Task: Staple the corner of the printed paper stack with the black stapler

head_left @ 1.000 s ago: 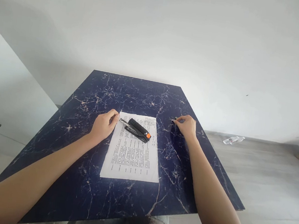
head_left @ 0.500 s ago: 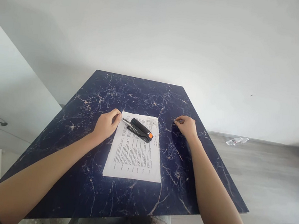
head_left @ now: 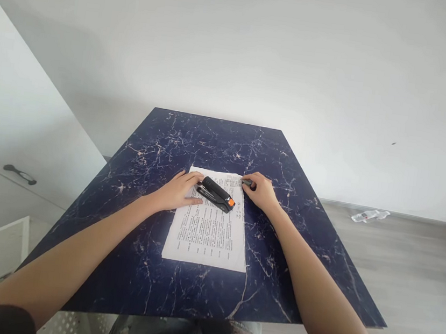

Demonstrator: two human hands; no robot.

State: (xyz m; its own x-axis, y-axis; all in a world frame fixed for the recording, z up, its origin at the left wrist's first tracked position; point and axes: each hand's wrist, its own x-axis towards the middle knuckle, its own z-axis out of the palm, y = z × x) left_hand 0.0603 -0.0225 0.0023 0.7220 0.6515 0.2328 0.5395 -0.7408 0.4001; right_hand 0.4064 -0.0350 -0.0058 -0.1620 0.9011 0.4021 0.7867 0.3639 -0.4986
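Observation:
A black stapler (head_left: 218, 194) with an orange button lies slantwise on printed sheets of paper (head_left: 204, 251). My left hand (head_left: 178, 191) is at the stapler's left end, thumb and fingers apart. Its fingertips reach that end and cover it, so whether they press on it is hard to see. At the paper's top right corner, my right hand (head_left: 262, 192) pinches a small dark grey piece (head_left: 248, 183), too small to identify. Handwritten marks show along the right margin of the top sheet.
The sheets rest on a dark blue marble-patterned table (head_left: 209, 143). Behind it stands a pale wall (head_left: 238, 44). A white cabinet with a dark handle (head_left: 20, 174) is at left. On the floor at right lies a clear plastic package (head_left: 369, 216).
My left hand has moved right onto the stapler's end and its fingers have spread; the metal slide that stuck out there is now hidden. My right hand has come left to the paper's corner.

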